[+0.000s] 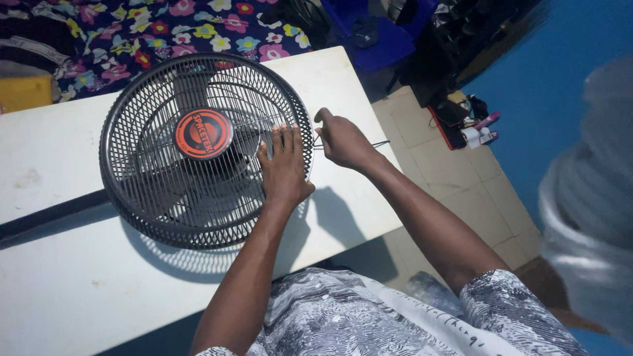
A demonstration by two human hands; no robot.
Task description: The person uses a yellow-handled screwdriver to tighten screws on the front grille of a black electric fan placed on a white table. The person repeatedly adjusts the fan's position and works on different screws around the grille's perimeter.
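Note:
A dark round fan head (198,148) with a wire grille and a red-orange centre badge (203,134) lies face up on a white table (79,283). My left hand (285,168) rests flat on the grille's right side, fingers spread over the wires. Just to the right of the rim, my right hand (343,140) is closed on a thin metal wire or clip (377,143) that sticks out to the right. A black pole (46,216) runs from under the fan toward the left table edge.
Flowered fabric (165,29) lies behind the table. Blue cloth and dark bags (382,33) sit at the back right. Small items (471,125) lie on the tiled floor by a blue wall. A blurred white shape (590,198) fills the right edge.

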